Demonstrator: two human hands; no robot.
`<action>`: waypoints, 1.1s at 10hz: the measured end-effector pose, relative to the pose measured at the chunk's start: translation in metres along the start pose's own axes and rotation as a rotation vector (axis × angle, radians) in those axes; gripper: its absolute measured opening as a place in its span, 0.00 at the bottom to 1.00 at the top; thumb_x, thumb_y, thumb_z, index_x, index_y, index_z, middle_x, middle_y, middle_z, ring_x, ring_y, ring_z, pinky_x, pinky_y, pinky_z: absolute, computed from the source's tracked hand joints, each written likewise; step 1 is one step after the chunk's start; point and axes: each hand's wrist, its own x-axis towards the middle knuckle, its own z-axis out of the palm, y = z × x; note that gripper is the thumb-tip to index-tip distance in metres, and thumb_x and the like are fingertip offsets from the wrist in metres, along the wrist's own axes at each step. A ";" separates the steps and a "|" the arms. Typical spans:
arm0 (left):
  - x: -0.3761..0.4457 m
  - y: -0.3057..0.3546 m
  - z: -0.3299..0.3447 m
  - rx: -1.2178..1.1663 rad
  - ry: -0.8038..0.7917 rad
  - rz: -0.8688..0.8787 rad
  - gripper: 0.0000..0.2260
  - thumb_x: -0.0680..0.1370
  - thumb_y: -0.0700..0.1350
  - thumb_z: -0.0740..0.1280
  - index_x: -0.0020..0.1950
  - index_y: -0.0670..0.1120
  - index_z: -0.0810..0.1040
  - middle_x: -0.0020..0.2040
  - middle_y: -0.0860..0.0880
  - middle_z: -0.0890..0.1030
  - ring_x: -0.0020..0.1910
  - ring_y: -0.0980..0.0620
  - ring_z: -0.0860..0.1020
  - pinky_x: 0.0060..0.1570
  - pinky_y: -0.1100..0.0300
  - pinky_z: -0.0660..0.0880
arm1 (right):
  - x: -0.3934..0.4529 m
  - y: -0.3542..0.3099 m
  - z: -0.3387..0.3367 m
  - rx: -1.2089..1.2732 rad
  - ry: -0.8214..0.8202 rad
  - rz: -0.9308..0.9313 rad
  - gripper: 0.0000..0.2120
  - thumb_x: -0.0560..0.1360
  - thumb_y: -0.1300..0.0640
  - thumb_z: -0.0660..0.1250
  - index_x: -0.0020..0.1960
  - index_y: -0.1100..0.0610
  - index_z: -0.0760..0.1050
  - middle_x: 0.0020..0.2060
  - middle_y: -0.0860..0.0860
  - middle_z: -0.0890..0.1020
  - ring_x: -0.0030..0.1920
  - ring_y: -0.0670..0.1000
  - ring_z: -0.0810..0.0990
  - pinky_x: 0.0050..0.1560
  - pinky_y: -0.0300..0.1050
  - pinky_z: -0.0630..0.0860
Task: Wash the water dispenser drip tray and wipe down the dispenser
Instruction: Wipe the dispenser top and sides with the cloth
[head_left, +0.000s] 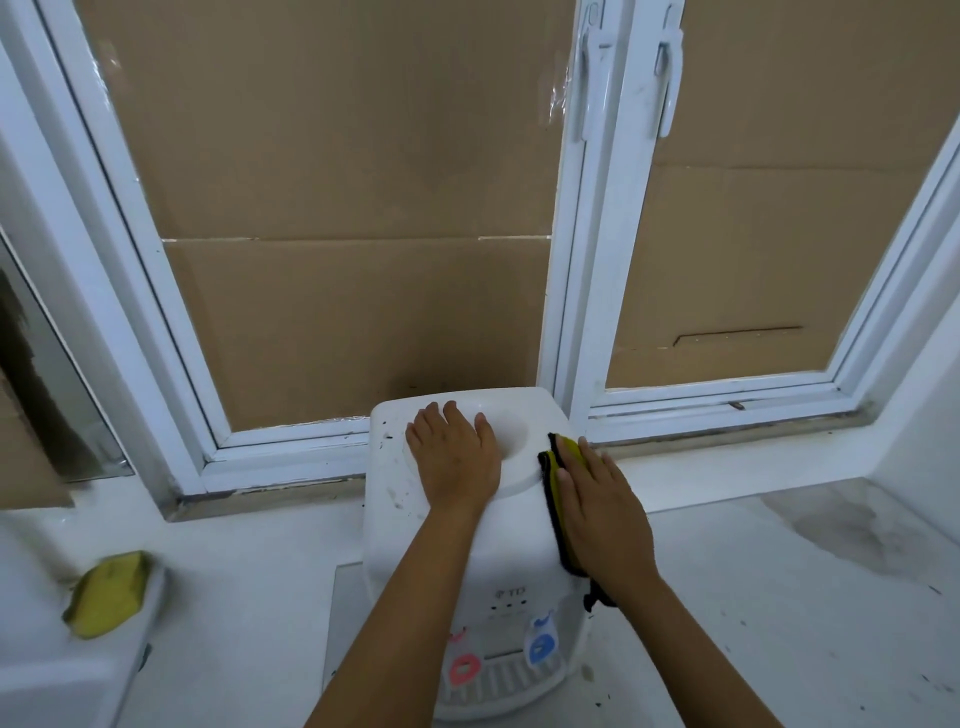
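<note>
Obstacles: window frame (563, 291) just behind dispenser (467, 519) at 12 o'clock; sponge (106, 595) on sink rim at 9 o'clock. Bare tabletop (779, 597) at 3 o'clock.

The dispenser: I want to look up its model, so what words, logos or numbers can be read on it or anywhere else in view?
"TD", roughly, after a small logo: dark print on the front of the water dispenser; blurred, so uncertain.
Small markings below it, above the taps: too small to read.
Red tap and blue tap: white symbols, no readable words.
Cardboard in the window: no print visible.
</note>
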 end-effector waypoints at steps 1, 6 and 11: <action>0.000 0.001 0.001 -0.004 -0.001 0.002 0.23 0.82 0.52 0.53 0.71 0.40 0.67 0.72 0.40 0.68 0.71 0.42 0.64 0.74 0.48 0.55 | 0.029 -0.005 -0.012 0.063 -0.123 0.031 0.23 0.83 0.44 0.45 0.77 0.43 0.58 0.77 0.46 0.61 0.77 0.48 0.59 0.74 0.49 0.62; 0.003 -0.002 0.003 0.013 0.002 -0.001 0.25 0.81 0.54 0.48 0.72 0.41 0.66 0.73 0.40 0.67 0.72 0.42 0.63 0.75 0.47 0.54 | 0.176 -0.026 0.012 0.026 -0.482 -0.063 0.26 0.81 0.36 0.47 0.70 0.46 0.71 0.68 0.52 0.75 0.66 0.56 0.73 0.67 0.52 0.67; 0.001 0.001 0.002 0.021 -0.018 -0.011 0.24 0.82 0.54 0.51 0.72 0.42 0.66 0.73 0.42 0.66 0.73 0.43 0.63 0.75 0.48 0.54 | 0.170 0.002 0.015 0.169 -0.410 0.281 0.32 0.81 0.36 0.45 0.75 0.56 0.63 0.71 0.58 0.70 0.69 0.61 0.70 0.69 0.54 0.65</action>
